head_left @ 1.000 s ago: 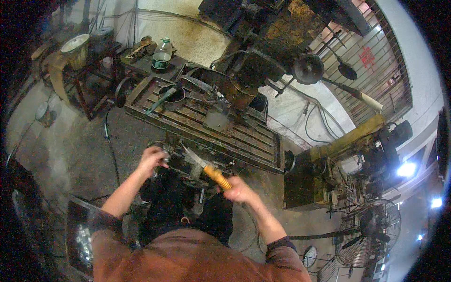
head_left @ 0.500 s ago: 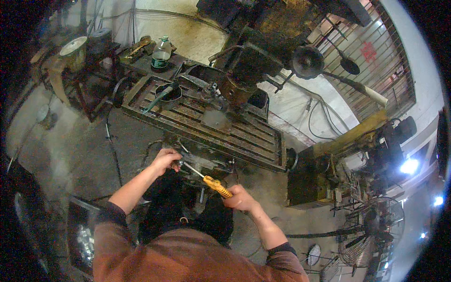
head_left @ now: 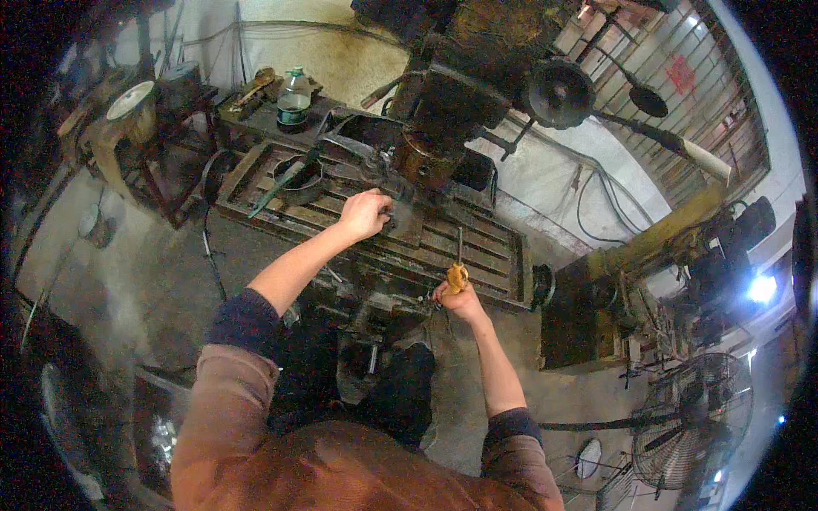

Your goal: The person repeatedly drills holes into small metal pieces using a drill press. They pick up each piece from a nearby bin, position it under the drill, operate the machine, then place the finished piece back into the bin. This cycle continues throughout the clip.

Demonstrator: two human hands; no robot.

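My left hand (head_left: pixel 366 214) reaches over the front part of the slotted machine table (head_left: pixel 477 266), close below the drill head (head_left: pixel 426 157). Its fingers are curled together; whatever they hold is hidden. My right hand (head_left: pixel 460 300) grips the yellow handle of an air blow gun (head_left: pixel 457 277) near the table's front edge, with the thin metal nozzle pointing away from me. Left of my left hand, a dark round pan (head_left: pixel 300 189) rests on the table, with a green-handled brush (head_left: pixel 277 189) leaning across it.
A clear plastic bottle (head_left: pixel 293 98) with greenish liquid stands at the back left. A bucket-like container (head_left: pixel 132 106) sits on a stand at far left. The machine's handwheel (head_left: pixel 558 92) juts out at upper right. A large fan (head_left: pixel 694 417) is at lower right.
My left hand has moved from near my lap, where it held a small shiny metal piece, up over the table. My right hand has shifted forward and right, turning the blow gun's nozzle away from me.
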